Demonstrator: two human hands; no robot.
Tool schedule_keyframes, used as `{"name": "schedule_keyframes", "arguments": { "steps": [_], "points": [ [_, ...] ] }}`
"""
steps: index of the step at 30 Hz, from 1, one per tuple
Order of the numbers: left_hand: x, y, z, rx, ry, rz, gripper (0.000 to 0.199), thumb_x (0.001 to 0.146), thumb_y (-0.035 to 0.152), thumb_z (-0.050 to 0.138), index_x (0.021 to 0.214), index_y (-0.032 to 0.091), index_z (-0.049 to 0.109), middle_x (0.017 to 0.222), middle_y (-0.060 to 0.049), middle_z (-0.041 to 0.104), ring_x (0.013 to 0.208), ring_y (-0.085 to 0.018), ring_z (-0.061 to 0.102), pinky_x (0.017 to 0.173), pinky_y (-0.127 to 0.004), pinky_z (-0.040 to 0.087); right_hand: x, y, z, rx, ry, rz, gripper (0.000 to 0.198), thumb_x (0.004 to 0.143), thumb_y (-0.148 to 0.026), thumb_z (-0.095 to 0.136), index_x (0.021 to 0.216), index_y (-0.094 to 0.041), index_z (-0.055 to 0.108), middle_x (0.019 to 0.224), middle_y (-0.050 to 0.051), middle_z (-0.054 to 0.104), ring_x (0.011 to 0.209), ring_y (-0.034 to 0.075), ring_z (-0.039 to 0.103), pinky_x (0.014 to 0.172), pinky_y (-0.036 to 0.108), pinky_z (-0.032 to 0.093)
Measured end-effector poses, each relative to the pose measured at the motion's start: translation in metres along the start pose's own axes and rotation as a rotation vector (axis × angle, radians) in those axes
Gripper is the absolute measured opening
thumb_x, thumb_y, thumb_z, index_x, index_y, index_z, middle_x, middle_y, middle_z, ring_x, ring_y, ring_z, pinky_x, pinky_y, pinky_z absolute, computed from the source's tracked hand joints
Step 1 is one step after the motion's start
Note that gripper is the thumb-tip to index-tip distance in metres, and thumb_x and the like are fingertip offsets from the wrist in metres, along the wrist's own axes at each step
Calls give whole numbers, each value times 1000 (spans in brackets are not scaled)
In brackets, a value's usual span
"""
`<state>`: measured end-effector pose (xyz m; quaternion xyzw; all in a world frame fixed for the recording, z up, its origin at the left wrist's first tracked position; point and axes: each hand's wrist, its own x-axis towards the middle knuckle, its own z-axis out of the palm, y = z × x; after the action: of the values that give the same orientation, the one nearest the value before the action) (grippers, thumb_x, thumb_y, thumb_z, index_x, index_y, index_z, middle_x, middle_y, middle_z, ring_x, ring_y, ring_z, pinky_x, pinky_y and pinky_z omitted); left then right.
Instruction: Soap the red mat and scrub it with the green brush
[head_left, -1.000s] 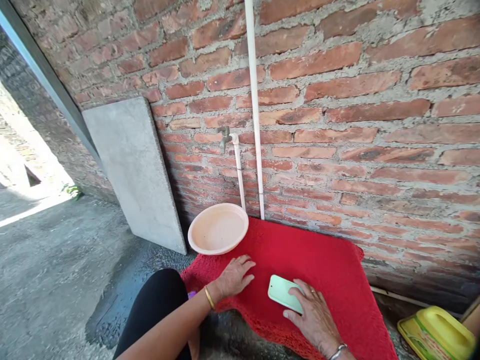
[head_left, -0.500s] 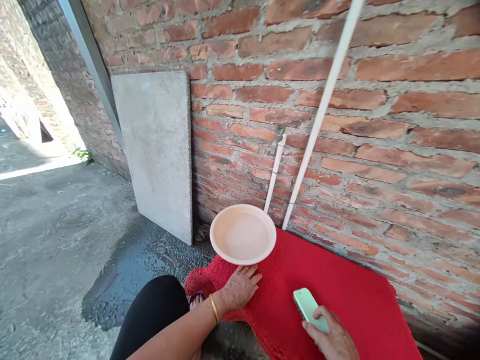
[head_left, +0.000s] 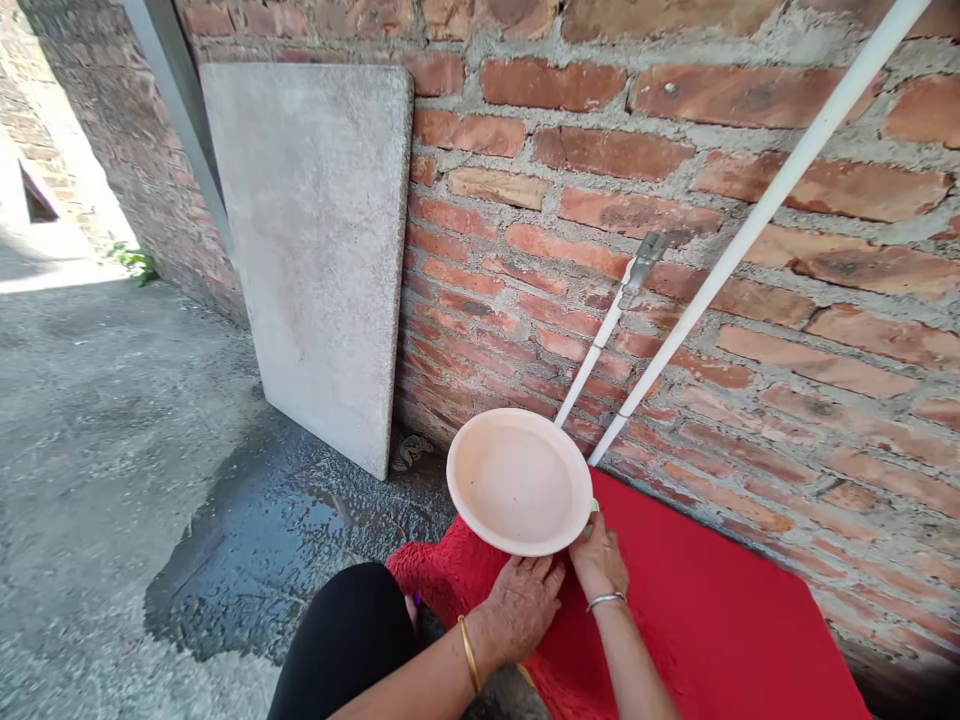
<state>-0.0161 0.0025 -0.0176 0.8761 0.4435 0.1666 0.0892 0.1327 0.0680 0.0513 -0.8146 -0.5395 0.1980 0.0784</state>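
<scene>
A pale pink plastic basin [head_left: 521,485] stands at the far end of the red cloth [head_left: 697,590], its inside facing me. My left hand [head_left: 523,605], with a gold bangle, lies fairly flat on the cloth, fingers stretched toward the basin's near rim. Beside the basin's right side is my right hand [head_left: 600,560], with a silver bangle. Its fingers are closed around a pale green object [head_left: 595,506] with rounded corners. Only a sliver of that object shows now, so its exact kind is unclear. The red cloth drapes over a raised surface I cannot see.
Behind the cloth rises a brick wall [head_left: 750,380] with a long white pipe [head_left: 750,230] and a short pipe [head_left: 600,345]. A grey slab [head_left: 315,250] leans on the wall at left. Wet concrete [head_left: 277,530] lies below it, near my knee [head_left: 345,640].
My right hand has moved forward and left with the pale green object, from above the cloth to the basin's side. My left hand stays by the basin's near rim. The view has shifted.
</scene>
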Motion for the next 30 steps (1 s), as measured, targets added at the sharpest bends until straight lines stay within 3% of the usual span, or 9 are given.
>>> {"name": "schedule_keyframes", "arguments": {
  "steps": [3,9,13,16,18,21,26,28,30],
  "points": [
    [-5,-3,1,-7,-15,-18,51,103,41,41,147,18,49,148,-16,55,139,-29,47,117,-47,34,-1,11,-7,-112,-34,-22,42,93,-57,44,121,-28,52,121,11,67,110,27,68,88,42,52],
    [-12,-9,3,1,-45,-65,50,99,29,45,148,19,50,146,-16,57,137,-29,50,118,-47,33,-11,49,-19,-132,-11,112,48,92,-65,41,119,-26,52,118,13,67,106,29,69,87,42,51],
    [-9,-10,-7,22,-76,-51,50,98,27,47,147,16,52,148,-16,55,138,-29,48,118,-46,35,-39,35,4,-35,-7,36,43,91,-65,45,112,-29,55,111,8,71,99,26,70,79,38,52],
    [-5,-9,-13,75,-110,-32,48,99,28,47,145,17,54,150,-16,54,141,-29,46,117,-47,36,-56,22,17,-91,21,-32,37,91,-59,47,114,-31,54,115,6,69,98,24,70,74,35,51],
    [-3,-8,-15,109,-119,-37,46,100,34,48,142,18,57,147,-16,56,140,-29,47,116,-48,38,-60,30,16,-131,33,-35,34,92,-56,47,114,-31,53,117,6,68,100,24,70,74,34,51],
    [-2,-6,-14,122,-107,-41,46,101,40,49,141,20,58,146,-15,58,137,-29,50,114,-48,39,-59,77,2,-140,44,51,35,91,-57,46,114,-32,53,113,6,69,100,25,70,78,36,51],
    [-1,-3,-17,107,-144,-72,44,100,38,50,141,22,59,148,-14,56,138,-29,50,115,-48,38,-56,190,-29,-9,85,208,49,84,-67,45,112,-28,54,104,11,71,95,28,72,84,40,52],
    [1,-3,-22,89,-186,-83,44,100,31,49,141,20,58,151,-15,54,140,-29,48,116,-48,37,-60,216,-37,0,108,268,52,83,-68,44,111,-26,54,102,13,72,95,30,72,83,43,52],
    [2,-4,-28,63,-227,-81,45,98,22,47,141,18,58,151,-16,53,140,-28,49,117,-47,38,-66,216,-40,-17,133,298,54,83,-70,42,112,-25,54,102,15,71,94,32,72,81,45,52]
  ]
}}
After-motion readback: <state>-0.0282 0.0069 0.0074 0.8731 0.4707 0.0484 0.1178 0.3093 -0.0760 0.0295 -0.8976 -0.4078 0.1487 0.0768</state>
